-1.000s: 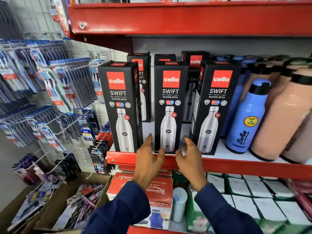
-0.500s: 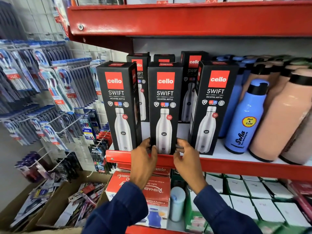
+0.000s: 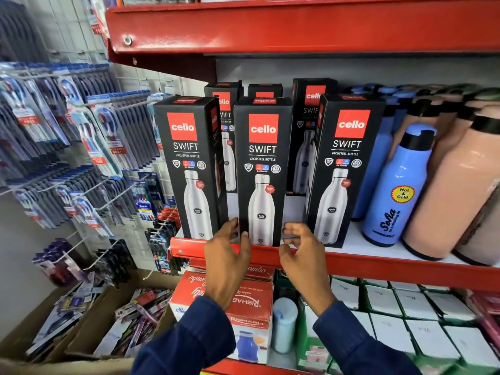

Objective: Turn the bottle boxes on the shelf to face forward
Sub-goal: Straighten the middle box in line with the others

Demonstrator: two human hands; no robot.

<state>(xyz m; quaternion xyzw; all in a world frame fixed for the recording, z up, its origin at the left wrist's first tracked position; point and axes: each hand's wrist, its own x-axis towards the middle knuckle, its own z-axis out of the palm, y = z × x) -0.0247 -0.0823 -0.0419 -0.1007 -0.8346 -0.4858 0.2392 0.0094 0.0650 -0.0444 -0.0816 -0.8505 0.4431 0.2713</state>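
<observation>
Got both hands down at the base of the middle box [image 3: 262,169], front row of the red shelf [image 3: 378,266]. My left hand [image 3: 226,255] has thumb and fingers touching its lower left corner, loosely cupped. My right hand [image 3: 300,250] is just beside the lower right corner, fingers curled and spread, can't tell if they touch. Left box [image 3: 189,163] and right box [image 3: 343,169] stand either side, fronts out. Blue bottle [image 3: 397,185] sits further right.
</observation>
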